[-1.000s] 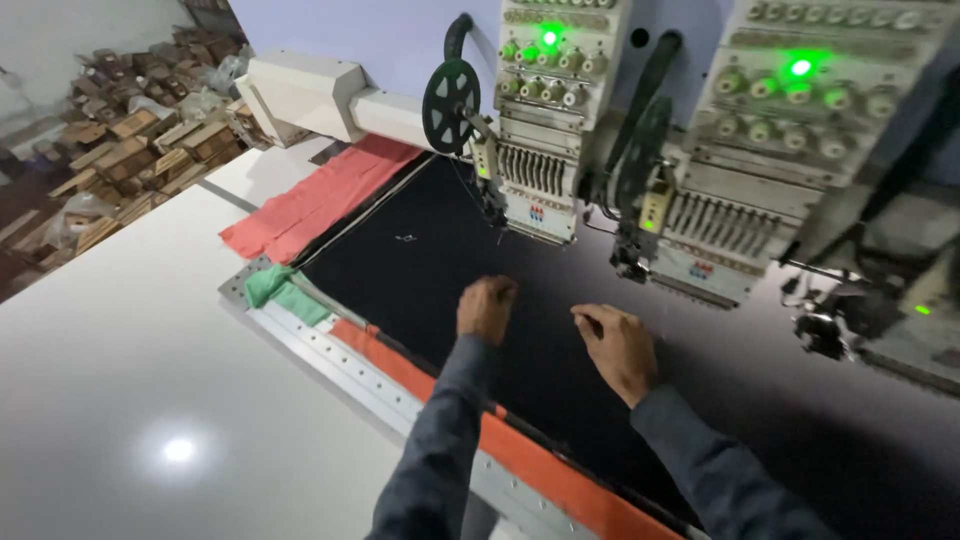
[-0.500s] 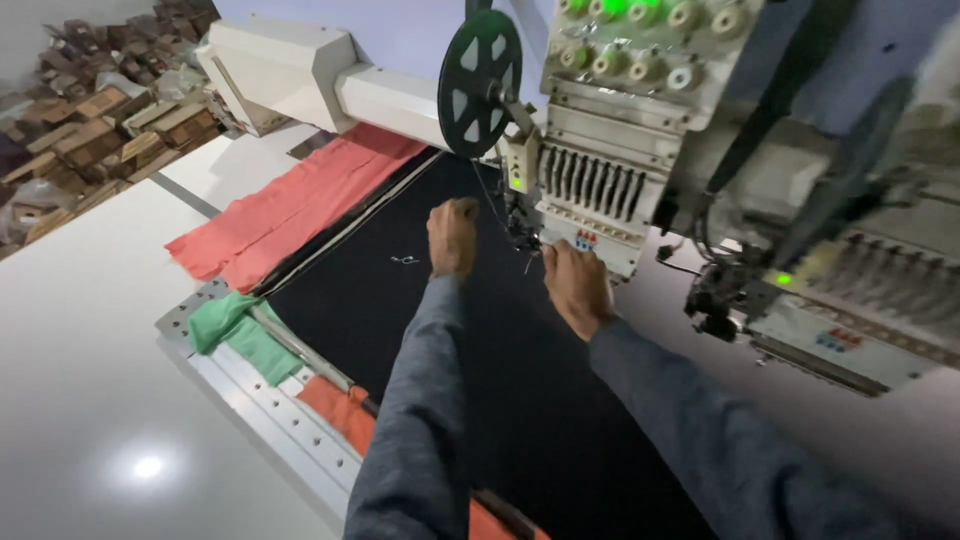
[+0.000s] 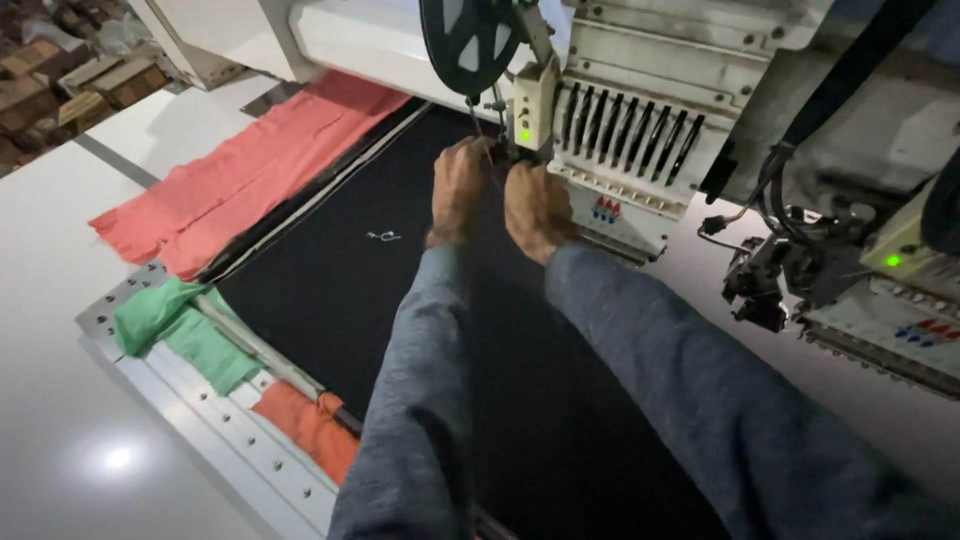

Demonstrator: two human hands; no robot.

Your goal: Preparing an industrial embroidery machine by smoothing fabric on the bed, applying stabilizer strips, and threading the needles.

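View: head camera, looking down along both arms toward an embroidery machine.
Left hand (image 3: 458,190): upper centre of the frame, reaching up to the needle area of the machine head; fingers curled inward at the thread there, but whether they pinch anything cannot be told.
Right hand (image 3: 535,208): just beside the left hand, touching it or nearly so, knuckles up; fingers bent toward the same spot, their tips hidden, so the grip cannot be told.
Sleeves (image 3: 640,380): grey-blue, running from the bottom edge up to both wrists.
Machine head (image 3: 625,150): white, upper centre, with a row of dark vertical slots and a small green light at its left; both hands are at its lower left corner.
Wheel (image 3: 468,40): dark, spoked, top centre, right above the hands.
Black cloth (image 3: 370,290): stretched flat across the middle, beneath the hands and arms, with a small pale stitched mark left of the left wrist.
Red cloth (image 3: 250,180): upper left, lying along the black cloth's edge.
Green cloth (image 3: 180,335): left, bunched over the frame corner.
Frame (image 3: 230,430): pale metal bar with holes, lower left.
Desk (image 3: 60,300): white, left side.
Second head (image 3: 880,300): right edge, also lit green.
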